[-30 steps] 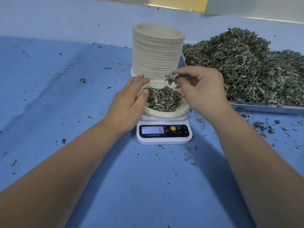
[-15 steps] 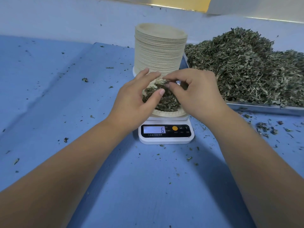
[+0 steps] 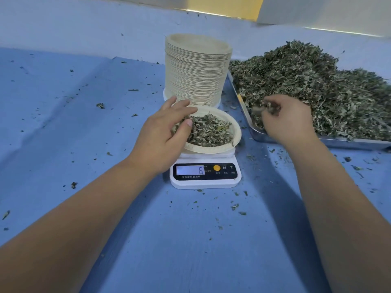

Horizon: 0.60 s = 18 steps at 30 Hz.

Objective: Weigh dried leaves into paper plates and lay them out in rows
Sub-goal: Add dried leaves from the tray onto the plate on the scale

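A paper plate (image 3: 234,132) holding dried leaves (image 3: 209,130) sits on a white kitchen scale (image 3: 205,174) whose display reads 6. My left hand (image 3: 165,134) rests on the plate's left rim, thumb touching the leaves and fingers spread. My right hand (image 3: 285,119) is over the near corner of the metal tray (image 3: 251,127), fingers pinched on a small tuft of leaves. A big heap of dried leaves (image 3: 317,89) fills that tray. Behind the scale stands a tall stack of paper plates (image 3: 196,70).
A blue cloth (image 3: 84,127) covers the table, with leaf crumbs scattered across it, thickest right of the scale near the tray. A pale wall edge runs along the back.
My right hand has moved from above the plate rightward to the tray's leaf heap. My left hand stays at the plate's left rim.
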Available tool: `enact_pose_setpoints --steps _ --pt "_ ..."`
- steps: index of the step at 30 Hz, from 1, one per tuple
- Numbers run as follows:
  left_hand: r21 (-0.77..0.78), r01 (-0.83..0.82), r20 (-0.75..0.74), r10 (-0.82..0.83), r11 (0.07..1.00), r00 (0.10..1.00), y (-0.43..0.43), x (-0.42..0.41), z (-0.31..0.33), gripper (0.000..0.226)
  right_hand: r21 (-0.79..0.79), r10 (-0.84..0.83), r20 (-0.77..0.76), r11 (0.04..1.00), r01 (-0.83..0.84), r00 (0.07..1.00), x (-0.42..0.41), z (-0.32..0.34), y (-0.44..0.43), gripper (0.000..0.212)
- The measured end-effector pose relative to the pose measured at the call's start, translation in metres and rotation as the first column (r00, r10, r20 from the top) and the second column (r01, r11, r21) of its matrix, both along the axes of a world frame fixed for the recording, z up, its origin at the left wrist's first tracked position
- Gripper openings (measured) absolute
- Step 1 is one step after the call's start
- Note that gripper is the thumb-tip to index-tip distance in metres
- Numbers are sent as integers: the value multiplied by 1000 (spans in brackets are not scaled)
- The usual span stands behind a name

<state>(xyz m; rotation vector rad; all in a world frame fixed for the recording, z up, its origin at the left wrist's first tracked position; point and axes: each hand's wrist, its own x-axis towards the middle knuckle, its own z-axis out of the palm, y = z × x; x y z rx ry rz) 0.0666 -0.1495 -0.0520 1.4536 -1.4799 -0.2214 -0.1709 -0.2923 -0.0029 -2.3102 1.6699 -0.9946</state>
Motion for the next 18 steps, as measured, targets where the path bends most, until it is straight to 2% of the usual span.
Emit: enact_pose_setpoints --steps 1,3,5,7,9,11,13,18 --pt "16 1 14 -1 1000 1000 0 0 1 41 56 -2 -71 998 6 998 -2 -4 -1 40" --pt "53 7 51 -10 999 999 1 0 1 41 49 22 -125 999 -16 992 2 -6 3 41" --pt "83 23 90 -31 996 995 1 0 1 37 -6 93 -63 996 -94 994 9 -3 11 35" --pt "95 23 117 -34 995 993 2 0 1 35 19 260 4 965 -260 966 16 2 22 35" --pt "91 -2 100 -7 996 995 2 -1 1 40 150 460 54 874 -463 886 19 6 32 44" --pt "106 -23 39 18 994 999 2 1 2 43 293 575 172 745 -599 799 20 8 39 57" --pt "140 -13 0 13 990 1000 2 3 2 42 348 613 232 673 -653 755 19 8 40 67" --pt "143 39 9 -41 989 999 3 2 2 43 356 596 238 681 -640 767 26 -1 41 71"
